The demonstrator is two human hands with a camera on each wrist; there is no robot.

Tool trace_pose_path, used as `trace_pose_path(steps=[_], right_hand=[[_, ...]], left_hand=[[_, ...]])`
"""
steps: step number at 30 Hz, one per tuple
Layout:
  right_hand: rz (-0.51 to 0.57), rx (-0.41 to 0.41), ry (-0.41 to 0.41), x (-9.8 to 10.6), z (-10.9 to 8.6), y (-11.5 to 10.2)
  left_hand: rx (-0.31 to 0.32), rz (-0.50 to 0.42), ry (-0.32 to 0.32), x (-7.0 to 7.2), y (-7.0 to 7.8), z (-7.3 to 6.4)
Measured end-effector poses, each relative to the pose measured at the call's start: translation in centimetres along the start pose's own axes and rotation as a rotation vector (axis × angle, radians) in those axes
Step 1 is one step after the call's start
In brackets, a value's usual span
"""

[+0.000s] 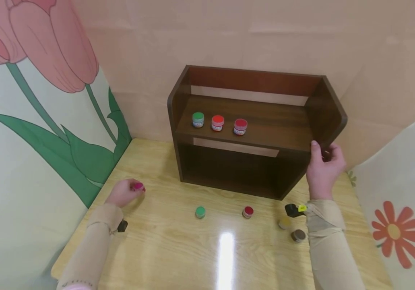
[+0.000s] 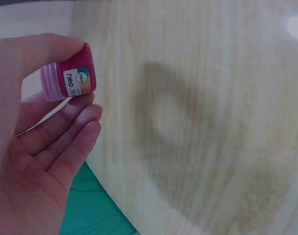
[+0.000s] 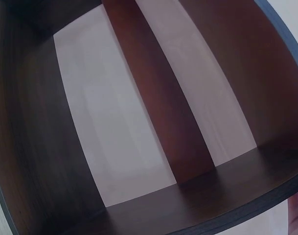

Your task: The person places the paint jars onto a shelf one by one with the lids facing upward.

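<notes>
My left hand (image 1: 122, 192), above the left part of the table, pinches a small magenta paint jar (image 2: 79, 73) between thumb and fingers. In the left wrist view the jar is tipped on its side, its label showing. At the right, my right hand (image 1: 323, 171) grips the side panel of a dark brown two-tier shelf (image 1: 272, 125), thumb at the front edge by the middle board. Inside the right wrist view the shelf's interior fills the picture, with only a bit of finger at the lower right. On the middle board stand green (image 1: 198, 120), orange-red (image 1: 217, 123) and crimson (image 1: 240, 127) paint jars.
In front of the shelf, the wooden table (image 1: 164, 241) bears a green jar (image 1: 200, 212), a dark red jar (image 1: 248, 212), a yellow jar (image 1: 284, 222) and a dark brown jar (image 1: 298, 236). The latter two are near the right forearm. Printed cloth walls surround the table.
</notes>
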State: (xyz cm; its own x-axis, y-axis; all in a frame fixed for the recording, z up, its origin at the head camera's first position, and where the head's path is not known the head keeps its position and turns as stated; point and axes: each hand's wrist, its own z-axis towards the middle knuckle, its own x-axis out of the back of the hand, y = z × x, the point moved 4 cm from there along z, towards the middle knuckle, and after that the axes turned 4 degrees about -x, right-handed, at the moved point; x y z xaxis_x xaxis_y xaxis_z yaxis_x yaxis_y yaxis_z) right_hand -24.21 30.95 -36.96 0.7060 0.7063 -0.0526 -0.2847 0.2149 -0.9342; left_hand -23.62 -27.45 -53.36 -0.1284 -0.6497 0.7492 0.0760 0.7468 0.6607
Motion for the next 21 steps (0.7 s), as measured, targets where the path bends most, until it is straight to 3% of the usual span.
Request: trace_pose_path(steps=[21], right_hand=[[-0.006,-0.014,0.012,0.0,0.2,0.4]], left_hand=[[0.020,-0.058,0.035,1.1,2.6,1.3]])
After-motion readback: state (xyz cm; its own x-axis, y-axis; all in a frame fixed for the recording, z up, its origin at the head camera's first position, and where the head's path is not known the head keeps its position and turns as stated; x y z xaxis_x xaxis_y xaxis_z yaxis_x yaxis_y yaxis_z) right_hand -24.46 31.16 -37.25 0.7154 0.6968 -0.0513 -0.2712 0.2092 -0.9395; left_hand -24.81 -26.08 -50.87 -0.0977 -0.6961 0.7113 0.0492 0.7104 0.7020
